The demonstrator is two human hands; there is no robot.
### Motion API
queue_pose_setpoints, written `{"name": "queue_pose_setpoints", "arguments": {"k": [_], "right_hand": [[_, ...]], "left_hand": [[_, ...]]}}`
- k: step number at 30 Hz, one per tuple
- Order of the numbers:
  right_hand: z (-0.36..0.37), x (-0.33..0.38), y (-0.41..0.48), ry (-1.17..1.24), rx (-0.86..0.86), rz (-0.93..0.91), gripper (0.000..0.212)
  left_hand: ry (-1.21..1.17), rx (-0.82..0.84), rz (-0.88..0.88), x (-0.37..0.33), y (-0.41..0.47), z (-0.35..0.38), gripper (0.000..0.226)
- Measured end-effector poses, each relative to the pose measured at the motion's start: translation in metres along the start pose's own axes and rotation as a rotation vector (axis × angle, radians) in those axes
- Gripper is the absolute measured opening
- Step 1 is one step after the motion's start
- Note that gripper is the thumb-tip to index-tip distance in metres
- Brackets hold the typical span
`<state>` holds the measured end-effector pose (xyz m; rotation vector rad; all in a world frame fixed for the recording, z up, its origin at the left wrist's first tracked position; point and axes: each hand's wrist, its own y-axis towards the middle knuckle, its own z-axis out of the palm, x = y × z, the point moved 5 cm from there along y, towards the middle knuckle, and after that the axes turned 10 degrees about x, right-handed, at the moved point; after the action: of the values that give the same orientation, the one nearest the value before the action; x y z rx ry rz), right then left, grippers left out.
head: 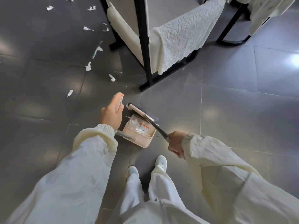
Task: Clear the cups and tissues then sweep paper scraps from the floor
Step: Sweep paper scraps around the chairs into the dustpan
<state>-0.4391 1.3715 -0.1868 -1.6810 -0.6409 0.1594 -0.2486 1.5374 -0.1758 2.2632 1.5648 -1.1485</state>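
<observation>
A cream dustpan (140,136) stands on the grey tile floor just ahead of my feet, with some white paper scraps inside it. My left hand (112,114) holds the cream top of the dustpan's long handle (121,101). My right hand (176,144) grips the dark broom handle (157,126). The broom head (140,111), cream with grey bristles, lies at the dustpan's far edge, a scrap at its left tip. Several torn white paper scraps (88,66) are scattered over the floor to the left, up to the top edge of the view.
A chair with a black metal frame (146,59) and a cream textured cushion (182,36) stands right behind the dustpan. A second black-framed chair (233,29) is at the top right. My white shoes (161,161) are close below the dustpan.
</observation>
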Motion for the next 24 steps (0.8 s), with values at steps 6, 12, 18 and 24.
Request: {"name": "queue_pose_setpoints", "arguments": {"k": [6, 12, 18, 24], "right_hand": [[0.01, 0.028, -0.053, 0.227, 0.139, 0.033, 0.018], [0.029, 0.077, -0.071, 0.16, 0.091, -0.024, 0.029], [0.028, 0.117, -0.047, 0.215, 0.037, -0.018, 0.029], [0.049, 0.153, -0.003, 0.02, -0.028, 0.003, 0.024]], "left_hand": [[-0.039, -0.011, -0.011, 0.021, -0.016, -0.022, 0.038], [-0.051, -0.009, -0.087, 0.059, -0.043, -0.054, 0.037], [-0.118, -0.066, -0.166, 0.103, -0.082, -0.086, 0.038], [-0.198, -0.185, -0.291, 0.165, -0.139, -0.123, 0.039]]}}
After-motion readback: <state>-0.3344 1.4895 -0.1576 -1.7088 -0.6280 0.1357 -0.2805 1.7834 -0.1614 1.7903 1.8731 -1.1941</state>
